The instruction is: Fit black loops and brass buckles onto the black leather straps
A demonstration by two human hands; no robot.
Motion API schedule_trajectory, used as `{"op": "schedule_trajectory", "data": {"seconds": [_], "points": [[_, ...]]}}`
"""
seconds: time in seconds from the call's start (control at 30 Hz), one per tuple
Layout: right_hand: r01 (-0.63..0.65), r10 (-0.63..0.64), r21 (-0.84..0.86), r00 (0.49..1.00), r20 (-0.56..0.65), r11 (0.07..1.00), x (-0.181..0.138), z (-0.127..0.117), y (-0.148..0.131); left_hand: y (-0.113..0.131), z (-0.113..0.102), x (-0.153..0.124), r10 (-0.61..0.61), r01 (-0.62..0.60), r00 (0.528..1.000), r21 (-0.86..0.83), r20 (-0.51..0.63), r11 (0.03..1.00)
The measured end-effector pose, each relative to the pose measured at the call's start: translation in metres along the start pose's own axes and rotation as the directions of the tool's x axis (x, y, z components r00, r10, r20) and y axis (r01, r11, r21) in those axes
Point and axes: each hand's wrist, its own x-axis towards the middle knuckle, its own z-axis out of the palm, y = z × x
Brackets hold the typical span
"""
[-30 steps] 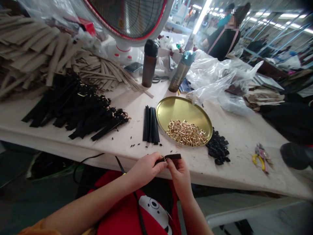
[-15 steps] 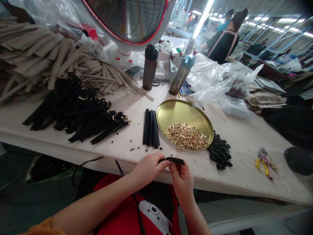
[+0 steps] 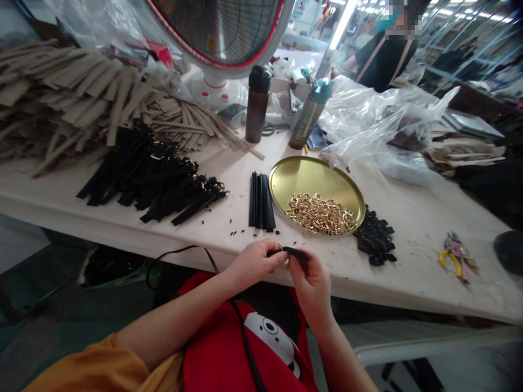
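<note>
Both hands meet at the table's front edge around one black strap (image 3: 297, 252). My left hand (image 3: 259, 259) is closed on its left end, where a small gold-coloured bit of metal shows by the fingertips. My right hand (image 3: 312, 279) pinches the strap farther right, and its other fingers are curled. Just beyond the hands lies a row of flat black straps (image 3: 261, 202). Beside them a round gold tray (image 3: 286, 166) holds a heap of small gold buckles (image 3: 321, 214). Small black loops or rings (image 3: 373, 237) are piled at the tray's right.
Straps with gold buckles (image 3: 153, 177) are heaped at left, before stacked beige strips (image 3: 81, 98). A fan (image 3: 220, 32), a dark bottle (image 3: 258, 106) and a second bottle (image 3: 308, 117) stand behind. Plastic bags (image 3: 379, 125) lie at back right, yellow-handled pliers (image 3: 455, 261) at right.
The whole view has shifted, so the table things sit farther right and slightly higher in the picture. Both hands keep hold of the strap, with little change in their grip.
</note>
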Motion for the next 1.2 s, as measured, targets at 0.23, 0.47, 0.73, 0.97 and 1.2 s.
{"op": "schedule_trajectory", "data": {"seconds": [0.23,0.47,0.73,0.97,1.2], "points": [[0.015,-0.015,0.014,1.000,-0.010,1.000,-0.005,-0.005,-0.005,0.012,0.000,-0.017,0.103,-0.096,0.995,0.241,-0.017,0.966],[0.196,-0.195,-0.140,0.981,0.019,0.971,-0.010,-0.006,-0.012,0.010,0.000,-0.015,0.123,-0.121,0.992,0.143,-0.002,0.982],[-0.001,0.001,-0.016,0.999,0.038,1.000,-0.003,-0.004,-0.002,0.011,0.005,-0.019,0.153,-0.138,0.988,0.434,0.001,0.890],[-0.271,0.262,0.284,0.962,0.071,0.920,0.002,0.009,-0.001,-0.003,0.008,-0.007,0.008,0.011,0.996,0.207,-0.094,0.978],[-0.082,0.082,0.006,0.996,0.023,0.997,0.010,0.013,0.018,-0.004,0.012,0.006,0.028,-0.025,0.999,0.098,-0.031,0.995]]}}
